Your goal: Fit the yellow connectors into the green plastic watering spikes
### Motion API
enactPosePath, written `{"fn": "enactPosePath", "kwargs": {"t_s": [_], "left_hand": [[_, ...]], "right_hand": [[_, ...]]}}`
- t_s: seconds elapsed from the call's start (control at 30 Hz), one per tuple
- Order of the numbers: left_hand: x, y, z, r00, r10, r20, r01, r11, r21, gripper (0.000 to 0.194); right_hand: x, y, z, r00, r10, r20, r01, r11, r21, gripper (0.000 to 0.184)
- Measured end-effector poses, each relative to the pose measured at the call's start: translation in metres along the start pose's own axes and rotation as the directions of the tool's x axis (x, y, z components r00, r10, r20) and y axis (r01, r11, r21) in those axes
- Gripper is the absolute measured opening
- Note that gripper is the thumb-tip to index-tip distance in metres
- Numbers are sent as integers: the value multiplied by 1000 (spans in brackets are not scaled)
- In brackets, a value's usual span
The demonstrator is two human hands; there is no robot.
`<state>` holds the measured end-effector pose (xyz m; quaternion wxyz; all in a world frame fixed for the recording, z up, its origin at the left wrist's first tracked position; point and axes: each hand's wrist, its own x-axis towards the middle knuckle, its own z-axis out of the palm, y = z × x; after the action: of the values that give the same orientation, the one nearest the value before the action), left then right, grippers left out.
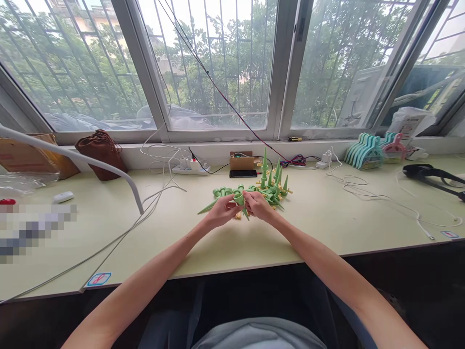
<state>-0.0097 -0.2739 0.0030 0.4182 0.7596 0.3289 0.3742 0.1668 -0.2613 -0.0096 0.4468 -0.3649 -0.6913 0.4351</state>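
Observation:
Between my two hands, just above the table, is a green plastic cone piece [239, 198] with its round open end facing me. My left hand [223, 212] pinches it from the left side. The fingers of my right hand [257, 205] are closed at its right edge, and their tips are partly hidden. Behind and beside my hands lies a pile of green plastic parts [273, 195] with small yellow pieces among them. Several green spikes [264, 169] stand upright there. One pointed green piece [207, 207] lies to the left of my left hand.
A black phone [243, 173] lies before a small cardboard box [241, 161]. White cables [145, 213] cross the table's left side, near a power strip [191, 166]. Green hangers [364, 151], a dark strapped device [432, 175] and another cable [392, 196] are on the right.

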Motion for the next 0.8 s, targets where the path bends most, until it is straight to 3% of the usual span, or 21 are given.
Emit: {"fn": "enactPosePath", "kwargs": {"t_s": [0.13, 0.27, 0.4, 0.53, 0.63, 0.73, 0.8], "left_hand": [[1, -5, 3, 978, 174, -117, -142, 961, 238, 34], [0, -6, 2, 948, 305, -95, -247, 888, 388, 24], [1, -6, 0, 929, 356, -96, -283, 855, 435, 15], [2, -6, 2, 939, 310, -148, -227, 884, 409, 16], [4, -5, 4, 944, 232, -234, -156, 940, 302, 24], [5, -2, 4, 953, 76, -295, -53, 995, 87, 39], [6, 0, 3, 966, -74, -248, 54, 995, -85, 44]], "right_hand": [[0, -2, 0, 998, 54, 29, -57, 994, 94, 56], [-1, -5, 0, 997, 66, 47, -73, 981, 182, 55], [-1, -7, 2, 998, 53, 26, -57, 977, 206, 58], [0, -5, 2, 1000, 12, -8, -10, 985, 174, 60], [2, -1, 3, 997, -48, -63, 54, 995, 88, 61], [2, 2, 3, 986, -124, -110, 122, 992, -21, 60], [1, 2, 3, 975, -174, -135, 164, 983, -83, 57]]}}
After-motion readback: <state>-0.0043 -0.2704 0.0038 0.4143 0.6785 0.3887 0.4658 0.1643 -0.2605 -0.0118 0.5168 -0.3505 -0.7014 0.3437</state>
